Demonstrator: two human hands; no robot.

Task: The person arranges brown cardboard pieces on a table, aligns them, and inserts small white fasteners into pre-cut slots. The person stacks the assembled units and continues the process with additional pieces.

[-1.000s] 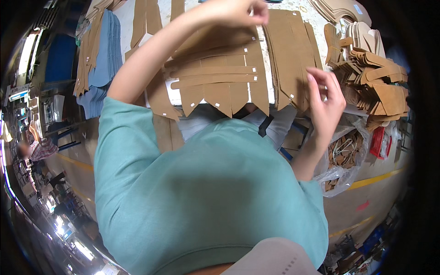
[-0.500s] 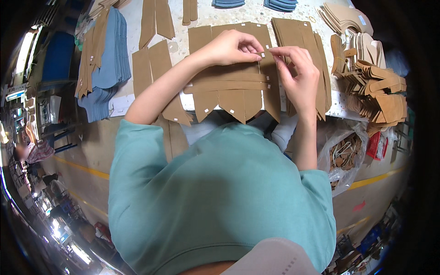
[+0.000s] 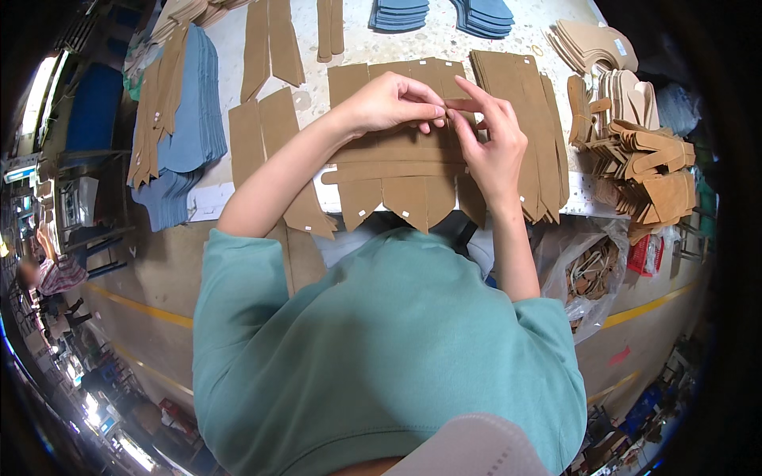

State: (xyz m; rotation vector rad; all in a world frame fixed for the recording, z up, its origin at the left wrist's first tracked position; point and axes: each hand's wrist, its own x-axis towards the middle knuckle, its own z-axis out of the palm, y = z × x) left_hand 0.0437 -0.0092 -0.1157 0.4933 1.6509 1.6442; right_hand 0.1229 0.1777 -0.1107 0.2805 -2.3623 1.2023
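My left hand reaches over a row of flat brown leather-like panels, its fingers curled in and thumb against the index finger. Its fingertips meet those of my right hand, whose thumb and middle finger close together while the index finger points up and away. Whatever lies between the fingertips is too small to make out. Long narrow brown strips lie crosswise over the panels just below my hands. Small white stickers dot several panel ends, which hang pointed over the table's near edge.
More brown panels are stacked at right, others at left. Blue cut pieces pile up far left, with more blue stacks at the back. Tan pieces heap on the right, above a clear plastic bag.
My right hand has moved left, bringing its fingertips against my left hand's; earlier a small gap lay between them. The view has tilted slightly, so the table sits lower.
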